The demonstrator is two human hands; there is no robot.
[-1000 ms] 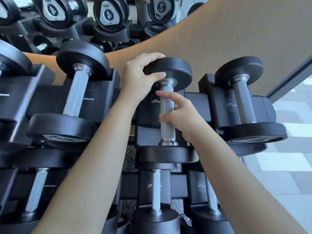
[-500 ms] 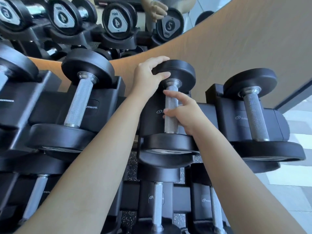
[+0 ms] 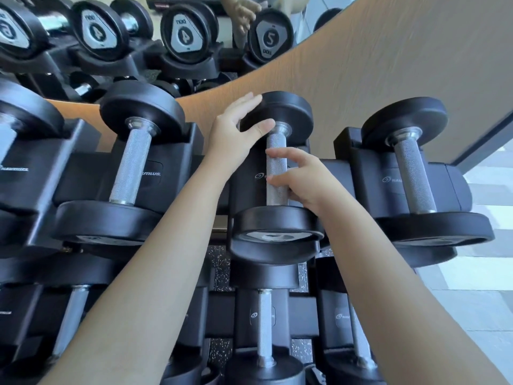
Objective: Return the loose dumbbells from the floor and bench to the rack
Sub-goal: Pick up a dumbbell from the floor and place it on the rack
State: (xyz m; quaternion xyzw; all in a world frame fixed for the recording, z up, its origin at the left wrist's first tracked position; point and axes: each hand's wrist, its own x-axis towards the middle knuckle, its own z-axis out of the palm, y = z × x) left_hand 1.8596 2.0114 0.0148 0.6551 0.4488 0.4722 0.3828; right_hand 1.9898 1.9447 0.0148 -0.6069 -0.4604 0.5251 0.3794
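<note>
A black dumbbell with a knurled steel handle (image 3: 276, 145) lies in the middle cradle of the rack's (image 3: 344, 173) top tier, its near head (image 3: 277, 234) facing me. My left hand (image 3: 233, 134) grips the far head, with fingers over its top and the thumb by the collar. My right hand (image 3: 302, 179) reaches in from the right. Two of its fingers lie loosely across the handle and its thumb is hidden.
Matching dumbbells sit in the cradles to the left (image 3: 130, 168) and right (image 3: 413, 176). More rest on the lower tier (image 3: 265, 326). A mirror (image 3: 180, 37) above reflects numbered dumbbell ends. A wooden wall (image 3: 388, 65) stands close behind the rack, with tiled floor (image 3: 485, 273) at right.
The dumbbell has settled lower into its cradle. My right hand's grip on the handle has loosened, with fingers spreading. My left hand stays on the far head.
</note>
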